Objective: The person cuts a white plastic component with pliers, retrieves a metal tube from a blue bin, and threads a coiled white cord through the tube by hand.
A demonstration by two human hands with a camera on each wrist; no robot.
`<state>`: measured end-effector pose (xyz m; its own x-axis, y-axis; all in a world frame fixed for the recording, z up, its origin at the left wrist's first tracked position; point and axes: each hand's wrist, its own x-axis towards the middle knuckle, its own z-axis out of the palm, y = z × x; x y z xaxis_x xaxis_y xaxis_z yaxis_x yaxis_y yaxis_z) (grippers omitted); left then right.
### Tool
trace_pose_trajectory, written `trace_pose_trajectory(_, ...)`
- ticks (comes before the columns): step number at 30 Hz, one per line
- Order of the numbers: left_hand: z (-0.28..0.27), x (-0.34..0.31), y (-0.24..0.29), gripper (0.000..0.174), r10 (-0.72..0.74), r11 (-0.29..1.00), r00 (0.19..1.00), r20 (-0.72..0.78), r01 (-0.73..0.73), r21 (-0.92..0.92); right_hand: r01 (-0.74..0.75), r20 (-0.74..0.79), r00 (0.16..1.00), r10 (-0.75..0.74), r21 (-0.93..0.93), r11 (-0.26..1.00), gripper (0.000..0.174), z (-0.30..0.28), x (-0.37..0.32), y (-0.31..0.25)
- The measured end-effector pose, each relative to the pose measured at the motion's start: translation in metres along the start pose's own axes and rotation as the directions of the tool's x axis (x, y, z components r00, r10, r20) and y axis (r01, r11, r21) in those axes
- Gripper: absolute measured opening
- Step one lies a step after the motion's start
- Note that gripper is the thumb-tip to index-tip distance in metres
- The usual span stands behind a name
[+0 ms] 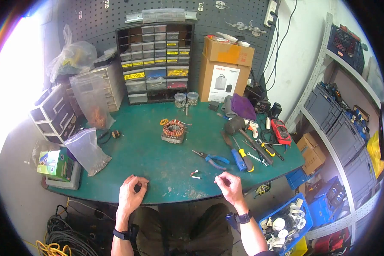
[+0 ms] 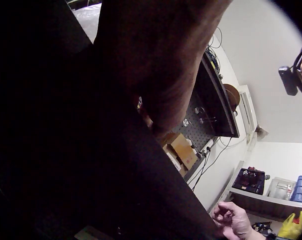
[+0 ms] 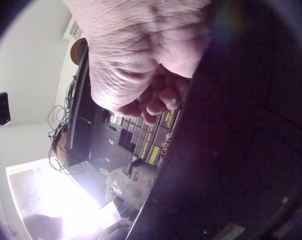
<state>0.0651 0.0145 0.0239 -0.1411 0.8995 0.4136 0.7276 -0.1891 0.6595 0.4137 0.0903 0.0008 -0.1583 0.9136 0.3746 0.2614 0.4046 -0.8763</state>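
Observation:
Both hands rest at the front edge of the green table (image 1: 158, 158). My left hand (image 1: 132, 193) lies knuckles-up with its fingers curled under against the thumb; I see nothing in it. In the left wrist view it is only a dark shape. My right hand (image 1: 228, 186) also sits with curled fingers, and the right wrist view shows the fingers (image 3: 156, 100) folded into the palm around nothing. A small white clip (image 1: 195, 174) lies on the table between the hands. Blue-handled pliers (image 1: 213, 160) lie just beyond the right hand.
A copper-wound stator (image 1: 173, 129) sits mid-table. Screwdrivers (image 1: 243, 157), a mallet (image 1: 237, 126) and a red multimeter (image 1: 280, 130) lie at the right. Plastic bags (image 1: 89, 149), drawer cabinets (image 1: 158, 64) and cardboard boxes (image 1: 224, 68) line the left and back. A blue crate (image 1: 286, 224) stands on the floor at the right.

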Motion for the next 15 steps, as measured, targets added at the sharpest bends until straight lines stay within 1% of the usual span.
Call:
trace_pose_trajectory(2,0.0018,-0.0004,-0.0024,0.008,-0.01,1.0,1.0,-0.011,0.009,-0.011,-0.032,0.001,0.999,0.032,0.009,0.999,0.022,0.0,-0.0001,-0.0029)
trace_pose_trajectory(6,0.0021,0.0002,-0.0019,0.008,0.002,1.0,1.0,-0.016,-0.002,-0.013,-0.041,0.023,0.999,0.041,-0.008,0.999,0.022,-0.0016,-0.0004,0.0001)
trace_pose_trajectory(9,0.0009,-0.0003,-0.0005,0.008,-0.032,0.999,0.999,-0.001,0.032,-0.03,-0.044,0.013,0.999,0.044,-0.008,0.999,0.022,-0.0011,-0.0009,0.0007)
trace_pose_trajectory(11,-0.0005,0.0,0.0022,0.008,-0.011,1.0,1.0,-0.002,0.011,0.007,-0.042,0.016,0.999,0.043,-0.03,0.999,0.022,-0.0014,-0.0006,0.002)
trace_pose_trajectory(15,0.0012,0.0,-0.0016,0.008,-0.009,1.0,1.0,0.013,0.009,-0.018,-0.051,0.006,0.999,0.051,-0.031,0.998,0.021,-0.0004,-0.0006,0.001)
